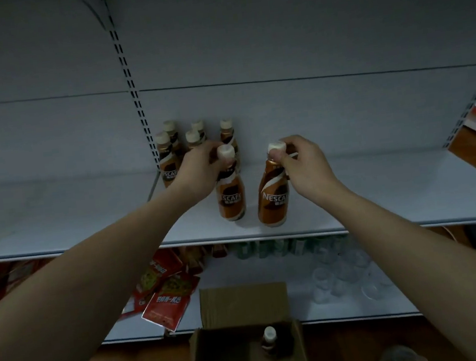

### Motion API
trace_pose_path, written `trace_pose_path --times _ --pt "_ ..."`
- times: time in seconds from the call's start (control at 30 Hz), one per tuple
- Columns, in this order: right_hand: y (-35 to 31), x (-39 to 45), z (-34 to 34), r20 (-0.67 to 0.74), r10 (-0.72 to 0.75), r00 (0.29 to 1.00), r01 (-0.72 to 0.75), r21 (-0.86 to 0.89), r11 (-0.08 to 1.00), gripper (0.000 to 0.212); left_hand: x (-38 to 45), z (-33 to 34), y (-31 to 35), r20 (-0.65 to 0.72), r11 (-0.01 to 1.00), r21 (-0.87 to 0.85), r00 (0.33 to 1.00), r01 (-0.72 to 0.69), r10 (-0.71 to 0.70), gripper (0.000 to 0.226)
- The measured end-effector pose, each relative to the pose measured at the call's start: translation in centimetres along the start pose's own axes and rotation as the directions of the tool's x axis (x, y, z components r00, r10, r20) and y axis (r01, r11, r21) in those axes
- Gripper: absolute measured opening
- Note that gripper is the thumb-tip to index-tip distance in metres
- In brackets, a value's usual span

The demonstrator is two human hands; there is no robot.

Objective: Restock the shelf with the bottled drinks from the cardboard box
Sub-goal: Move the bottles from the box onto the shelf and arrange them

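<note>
Seen from above at a white metal shelf [380,190]: two brown Nescafé coffee bottles being stood upright, side by side and apart, near the front edge. Left hand [200,172] curled about the neck of the left bottle [231,199], just under its cream cap; right hand [303,164] pinching the cap and neck of the right bottle [272,197] between thumb and fingertips. Five more capped bottles [196,134] grouped farther back at left, by the slotted upright. One bottle [270,341] left standing in the open cardboard box [221,357] below. Likely plastic, stiff and full, so moderately heavy; smooth sleeve probably slippery, making the ridged cap and narrow neck the surest hold. Tall and narrow, so probably easily toppled.
</note>
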State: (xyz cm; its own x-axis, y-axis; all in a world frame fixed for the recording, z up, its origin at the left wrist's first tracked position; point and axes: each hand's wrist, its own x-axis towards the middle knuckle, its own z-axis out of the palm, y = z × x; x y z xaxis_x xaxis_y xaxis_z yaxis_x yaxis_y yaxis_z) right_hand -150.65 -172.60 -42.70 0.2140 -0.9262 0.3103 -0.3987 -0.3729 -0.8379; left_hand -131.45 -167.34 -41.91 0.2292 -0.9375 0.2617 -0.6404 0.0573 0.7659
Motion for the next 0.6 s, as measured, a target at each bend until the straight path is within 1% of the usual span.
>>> trace_pose_path --times 0.07,0.13,0.2,0.3,0.4,0.43,0.53,0.6 --pt "0.6 0.9 0.5 -0.003 -0.005 1.000 0.005 -0.043 0.999 0.024 1.0 0.3 -0.2 -0.004 0.998 0.056 1.000 -0.006 0.006 0.017" --pt "1.4 1.8 1.1 0.002 0.001 1.000 -0.001 -0.068 0.998 0.026 2.0 0.6 -0.5 -0.003 0.992 0.126 1.000 0.000 0.001 0.016" --pt "2.2 2.8 1.7 -0.006 0.008 1.000 -0.009 -0.076 0.997 0.025 3.1 0.9 -0.6 0.011 0.983 0.184 1.000 0.013 -0.015 0.016" --pt "2.9 4.7 2.6 -0.034 0.028 0.999 -0.030 -0.066 0.997 0.022 4.6 1.5 -0.7 0.013 0.966 0.256 0.999 0.033 -0.037 0.008" --pt "3.7 6.8 3.5 -0.048 0.034 0.998 -0.039 -0.098 0.994 0.023 5.9 2.2 -0.7 0.010 0.957 0.287 0.999 0.044 -0.048 0.004" --pt "3.9 7.5 3.7 -0.048 0.030 0.998 -0.035 -0.114 0.993 0.023 6.3 2.3 -0.8 0.006 0.953 0.299 0.998 0.051 -0.055 0.005" --pt "4.6 9.5 4.6 -0.038 0.028 0.999 -0.033 -0.138 0.990 0.024 7.3 2.8 -1.1 -0.008 0.935 0.347 0.997 0.077 -0.079 0.018" --pt "4.8 10.6 5.1 -0.024 0.012 1.000 -0.016 -0.163 0.987 0.025 7.9 3.1 -1.3 -0.016 0.927 0.367 0.997 0.078 -0.077 0.020"
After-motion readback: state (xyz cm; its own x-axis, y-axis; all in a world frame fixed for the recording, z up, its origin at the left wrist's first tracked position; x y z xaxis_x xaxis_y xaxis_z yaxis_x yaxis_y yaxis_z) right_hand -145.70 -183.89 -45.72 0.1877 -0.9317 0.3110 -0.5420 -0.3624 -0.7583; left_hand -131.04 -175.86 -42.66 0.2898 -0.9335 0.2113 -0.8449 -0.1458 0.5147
